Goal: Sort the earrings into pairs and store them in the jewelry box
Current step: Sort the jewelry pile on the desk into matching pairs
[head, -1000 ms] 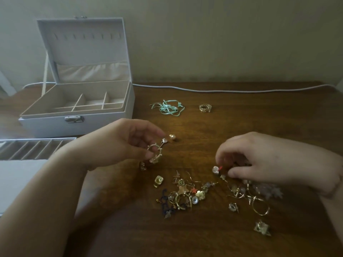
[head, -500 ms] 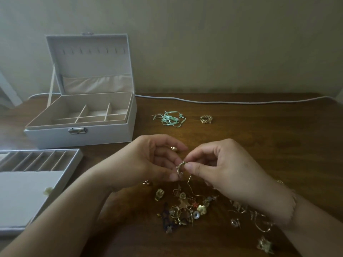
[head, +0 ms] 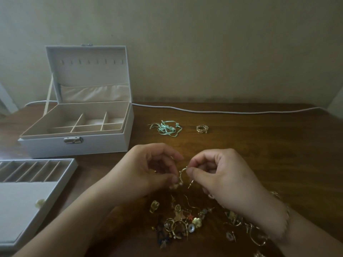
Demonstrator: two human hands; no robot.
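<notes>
Left hand and right hand both pinch gold hoop earring, held above earring pile, right of jewelry box. Likely light, thin, bendable, snag-prone; grip hoop body, not post.

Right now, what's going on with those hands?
Left hand and right hand pinch one gold hoop earring between them. Jewelry box open, compartments look empty. Earring pile unsorted; nothing blocking.
</notes>
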